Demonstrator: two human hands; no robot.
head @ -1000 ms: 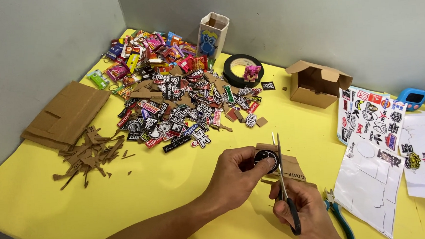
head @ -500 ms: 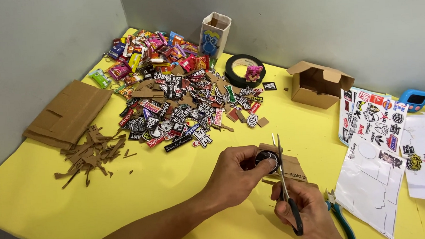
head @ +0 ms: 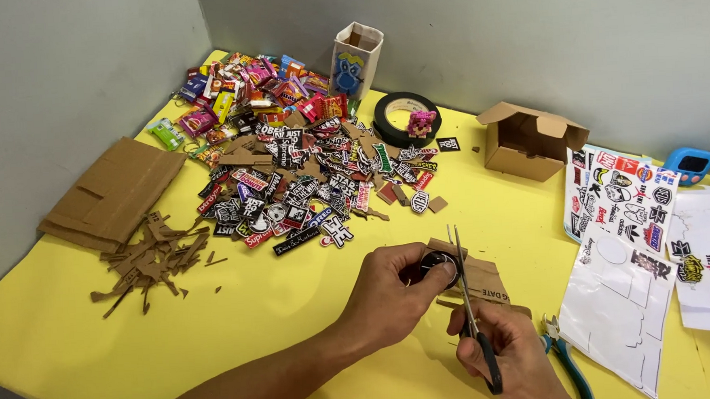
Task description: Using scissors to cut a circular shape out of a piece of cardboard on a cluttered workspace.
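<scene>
My left hand [head: 392, 291] pinches a piece of brown cardboard [head: 482, 278] that carries a round black sticker [head: 439, 261], held just above the yellow tabletop. My right hand [head: 505, 353] grips black-handled scissors [head: 467, 307]. Their slim blades point away from me and sit against the right side of the round sticker, cutting into the cardboard. The two hands are close together near the front of the table.
A heap of cut stickers [head: 313, 181] and colourful packets [head: 252, 87] fills the middle and back left. Cardboard sheets [head: 112, 192] and scraps [head: 151, 255] lie left. Black tape roll [head: 403, 118], small open box [head: 530, 138], sticker sheets [head: 624, 234] and pliers [head: 561, 350] lie right.
The scissor blades have shifted slightly left, closer around the round sticker. My left hand has turned the cardboard piece a little. Nothing else on the table has moved.
</scene>
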